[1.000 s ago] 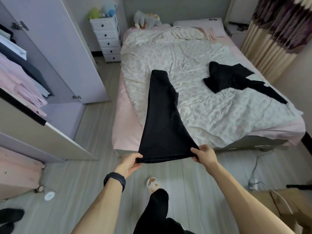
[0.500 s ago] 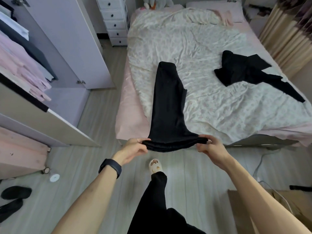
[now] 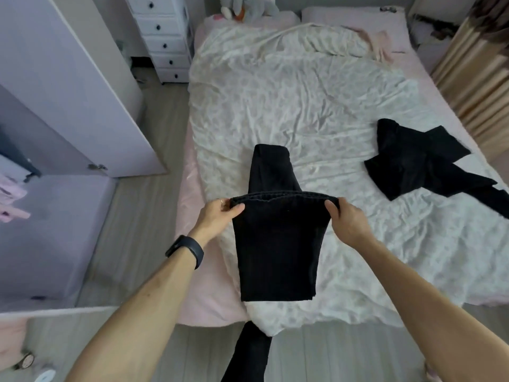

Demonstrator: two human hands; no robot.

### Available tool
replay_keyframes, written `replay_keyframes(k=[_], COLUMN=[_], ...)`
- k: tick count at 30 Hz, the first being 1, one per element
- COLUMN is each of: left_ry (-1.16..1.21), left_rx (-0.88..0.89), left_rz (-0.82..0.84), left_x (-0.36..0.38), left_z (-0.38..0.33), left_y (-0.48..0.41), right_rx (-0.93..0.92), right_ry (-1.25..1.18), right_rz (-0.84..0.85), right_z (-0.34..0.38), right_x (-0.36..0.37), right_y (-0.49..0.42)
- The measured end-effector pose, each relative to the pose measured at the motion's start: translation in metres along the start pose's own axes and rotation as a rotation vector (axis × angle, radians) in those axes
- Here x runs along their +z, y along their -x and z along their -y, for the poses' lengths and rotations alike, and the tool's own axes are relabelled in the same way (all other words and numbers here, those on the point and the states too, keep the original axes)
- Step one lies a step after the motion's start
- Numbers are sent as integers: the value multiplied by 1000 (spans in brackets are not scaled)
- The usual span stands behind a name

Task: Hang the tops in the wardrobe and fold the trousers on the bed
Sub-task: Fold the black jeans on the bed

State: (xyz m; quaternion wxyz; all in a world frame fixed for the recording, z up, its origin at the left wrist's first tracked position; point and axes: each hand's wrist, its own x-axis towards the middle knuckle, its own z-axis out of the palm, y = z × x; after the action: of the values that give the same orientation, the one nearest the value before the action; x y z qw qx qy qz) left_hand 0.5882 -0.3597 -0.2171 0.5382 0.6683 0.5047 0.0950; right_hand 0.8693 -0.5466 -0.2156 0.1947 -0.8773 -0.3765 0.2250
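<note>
Black trousers [image 3: 278, 252] lie lengthwise on the bed [image 3: 316, 106], doubled over on themselves. My left hand [image 3: 217, 216] pinches the left corner of the folded-over hem end. At the right corner, my right hand [image 3: 348, 219] grips the same edge. The hem end is held just above the lower layer, part-way up the trousers, whose far end [image 3: 271, 166] shows beyond my hands. A second black garment [image 3: 418, 158] lies crumpled on the right side of the bed.
The wardrobe stands at the left with its lilac door [image 3: 68, 86] swung open and pink clothes [image 3: 11, 199] hanging inside. A white chest of drawers [image 3: 165, 37] stands beside the bed head. Curtains [image 3: 479, 73] hang at the right. My own leg [image 3: 248, 354] is at the bed's foot.
I have stepped closer to the bed. Both hands carried the trouser hems from over the floor forward onto the bed, folding the legs over the upper part.
</note>
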Motion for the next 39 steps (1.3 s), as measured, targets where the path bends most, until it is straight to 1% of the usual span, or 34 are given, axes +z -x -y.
replay_keyframes(k=[2,3,4,7,9,11,14,18,20,22,26,28,31,32,33,35,36,37,39], left_ry=[9,22,23,39,28,-5,-57,-137,-188,-262,-416,-489,-445,-433,-432,-451,-467,-466,-458], left_rx=[-12,-15,-25,-24,-26,-35,-71,-129,-150,-166,-165,-127,-34,1,45,63,41,36,-12], left_rz=[9,11,-5,-63,-102,-124,-164,-227,-228,-230,-306,-366,-415,-406,-399,-350,-323,-306,-287], left_x=[-7,-13,-14,-17,-12,-3,17,40,47,58,71,81,98,104,110,122,124,129,135], left_z=[-11,-18,-18,-23,-25,-25,-10,20,31,40,38,37,44,50,60,77,87,96,114], left_y=[-41,-83,-97,-168,-221,-271,-333,-401,-424,-445,-453,-451,-423,-400,-380,-331,-298,-271,-220], right_rx=[1,11,19,52,77,142,199,279,308,362,396,385,410,380,305,180,145,114,158], right_ry=[38,49,60,4,-42,-73,-32,24,58,76,51,39,-149,-187,-188,-102,-33,18,82], right_rz=[15,17,19,0,-11,-6,-3,-9,31,33,-65,-95,-120,-126,-151,-169,-155,-146,-105], right_z=[10,17,17,22,26,27,17,-8,-18,-30,-40,-40,-38,-36,-37,-38,-38,-40,-46], right_x=[-1,1,2,11,22,36,66,116,137,162,177,177,180,182,187,195,197,200,208], right_y=[-45,-88,-103,-174,-228,-279,-341,-403,-425,-441,-445,-441,-411,-386,-362,-300,-262,-231,-172])
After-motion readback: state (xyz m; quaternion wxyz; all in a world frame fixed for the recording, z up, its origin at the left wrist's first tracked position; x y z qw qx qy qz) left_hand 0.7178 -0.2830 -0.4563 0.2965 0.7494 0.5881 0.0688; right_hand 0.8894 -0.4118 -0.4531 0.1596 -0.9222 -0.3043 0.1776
